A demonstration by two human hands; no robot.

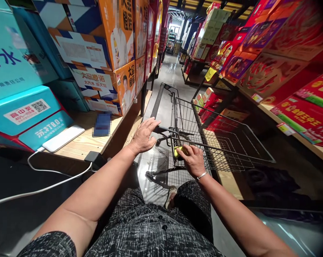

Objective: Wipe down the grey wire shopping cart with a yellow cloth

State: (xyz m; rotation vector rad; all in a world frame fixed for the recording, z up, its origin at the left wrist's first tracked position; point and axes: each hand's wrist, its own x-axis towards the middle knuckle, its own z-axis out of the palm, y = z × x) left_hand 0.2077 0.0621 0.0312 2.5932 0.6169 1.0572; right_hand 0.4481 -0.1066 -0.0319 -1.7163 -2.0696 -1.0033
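Two hands on wire cart [189, 119], mid-aisle btwn shelves [81, 142]. Left hand [144, 137] lies flat, fingers loosely spread, over handle bar [157, 103]; right hand [192, 160] curled round yellow piece [178, 152] at cart's rear. Cart prob. light, stiff, free-rolling — best gripped at bar.

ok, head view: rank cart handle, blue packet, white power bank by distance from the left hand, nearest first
1. cart handle, under the left hand, touching.
2. blue packet, on the wooden shelf to its left.
3. white power bank, further left on that shelf.
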